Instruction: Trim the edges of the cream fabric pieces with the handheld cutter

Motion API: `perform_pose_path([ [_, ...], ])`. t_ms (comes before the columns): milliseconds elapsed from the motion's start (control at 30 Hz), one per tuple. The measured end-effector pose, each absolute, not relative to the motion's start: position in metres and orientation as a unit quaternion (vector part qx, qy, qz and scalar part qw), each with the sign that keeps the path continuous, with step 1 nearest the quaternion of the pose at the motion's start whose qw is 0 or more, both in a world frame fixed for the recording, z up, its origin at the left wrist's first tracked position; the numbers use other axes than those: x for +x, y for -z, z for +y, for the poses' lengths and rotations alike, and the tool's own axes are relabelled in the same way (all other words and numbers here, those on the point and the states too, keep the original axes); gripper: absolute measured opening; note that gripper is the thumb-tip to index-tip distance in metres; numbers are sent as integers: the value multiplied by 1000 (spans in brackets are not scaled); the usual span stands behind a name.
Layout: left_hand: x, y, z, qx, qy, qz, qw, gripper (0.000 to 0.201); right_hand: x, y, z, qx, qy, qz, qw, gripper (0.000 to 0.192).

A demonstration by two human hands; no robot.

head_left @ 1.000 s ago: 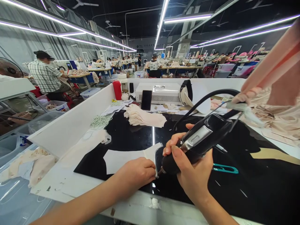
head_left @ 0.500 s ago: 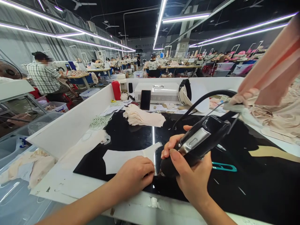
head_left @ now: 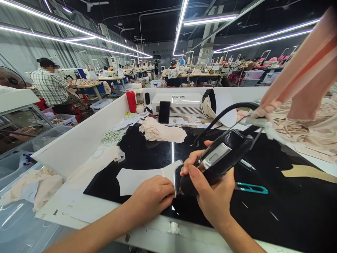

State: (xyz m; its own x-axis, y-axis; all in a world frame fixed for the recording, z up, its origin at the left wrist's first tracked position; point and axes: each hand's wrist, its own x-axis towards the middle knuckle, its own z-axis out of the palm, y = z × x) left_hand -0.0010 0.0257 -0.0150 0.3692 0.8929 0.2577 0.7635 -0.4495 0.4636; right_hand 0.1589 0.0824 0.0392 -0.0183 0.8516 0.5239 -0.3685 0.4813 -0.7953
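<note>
My left hand [head_left: 155,193] is closed, with curled fingers at the lower right end of a flat white fabric piece [head_left: 139,177]. A slightly creamier band shows along that end. My right hand [head_left: 210,186] wraps round a black corded hand tool [head_left: 223,154] with a silver plate on its upper side. The tool is tilted, its front end down to the left beside my left fingertips. A shiny metal edge [head_left: 177,179] stands between the fabric's end and my right fingers. Where the tool meets the fabric is partly hidden by my hands.
Teal thread snips [head_left: 252,188] lie right of the tool on the black board [head_left: 147,154]. Beyond are a cream fabric stack [head_left: 162,130], a phone [head_left: 164,112] and a white vented box [head_left: 176,103]. The tool's cable [head_left: 223,114] arches rightward to hanging pink cloth [head_left: 297,77].
The tool and my right hand have shifted slightly left and tilted a little. My left hand stays at the fabric's end. The hanging pink cloth and cable have swayed slightly left.
</note>
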Motion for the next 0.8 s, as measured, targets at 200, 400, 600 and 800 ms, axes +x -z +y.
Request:
perform_pose_path([
  [200, -8, 13, 23, 821, -274, 476, 154, 16, 159, -38, 84, -218, -442, -556, 669, 32],
  [400, -6, 14, 27, 797, -283, 516, 137, 9, 158, -40, 82, -222, -446, -548, 672, 36],
  [600, 0, 14, 31, 797, -277, 523, 119, 11, 159, -41, 80, -218, -458, -539, 672, 40],
  [800, 0, 13, 31, 832, -250, 483, 107, 13, 159, -40, 80, -224, -454, -540, 673, 35],
])
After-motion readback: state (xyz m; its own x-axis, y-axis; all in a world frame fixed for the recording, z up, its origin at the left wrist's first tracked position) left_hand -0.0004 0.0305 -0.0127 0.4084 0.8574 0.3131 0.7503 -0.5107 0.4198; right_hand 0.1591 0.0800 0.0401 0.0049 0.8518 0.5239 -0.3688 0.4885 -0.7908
